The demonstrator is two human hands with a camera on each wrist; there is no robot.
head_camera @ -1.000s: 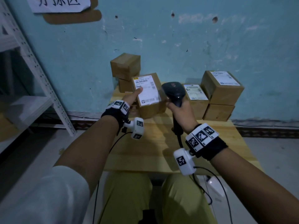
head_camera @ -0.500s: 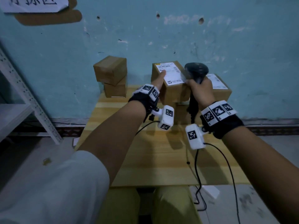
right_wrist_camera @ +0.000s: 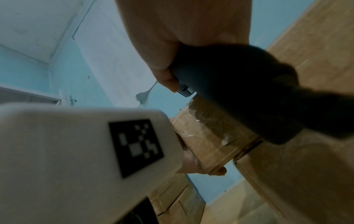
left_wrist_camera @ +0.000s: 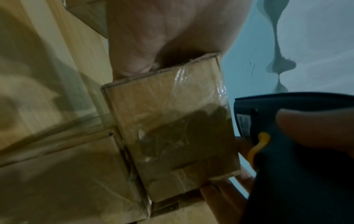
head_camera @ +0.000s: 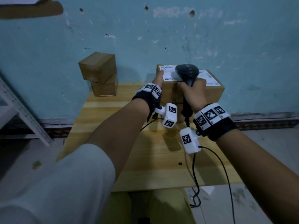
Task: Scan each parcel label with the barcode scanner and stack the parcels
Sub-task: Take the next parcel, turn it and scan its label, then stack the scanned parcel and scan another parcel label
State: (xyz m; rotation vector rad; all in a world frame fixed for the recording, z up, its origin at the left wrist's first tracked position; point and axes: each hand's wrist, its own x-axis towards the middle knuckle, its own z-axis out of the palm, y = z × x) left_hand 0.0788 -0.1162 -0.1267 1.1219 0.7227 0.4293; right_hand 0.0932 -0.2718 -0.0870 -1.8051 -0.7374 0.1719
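Observation:
My left hand (head_camera: 159, 77) grips a brown labelled parcel (head_camera: 168, 92), thumb on its white label (head_camera: 167, 73). The parcel sits at the back right, against another labelled parcel (head_camera: 212, 91); I cannot tell whether it rests on the box beneath. The left wrist view shows the parcel's taped side (left_wrist_camera: 172, 128) with my thumb above and fingers below. My right hand (head_camera: 193, 90) grips the black barcode scanner (head_camera: 186, 72), whose head hangs over the parcel's top right corner. Its yellow trigger (left_wrist_camera: 256, 148) and handle (right_wrist_camera: 239, 91) show in the wrist views.
Two plain brown boxes (head_camera: 98, 73) are stacked at the back left of the wooden table (head_camera: 145, 159), against the blue wall. A white metal shelf (head_camera: 24, 110) stands on the left. The scanner cable (head_camera: 226, 175) hangs off the table's front right.
My left hand carried the parcel from the table's middle back and right to the right-hand boxes. The right hand followed with the scanner, which stays just right of the label.

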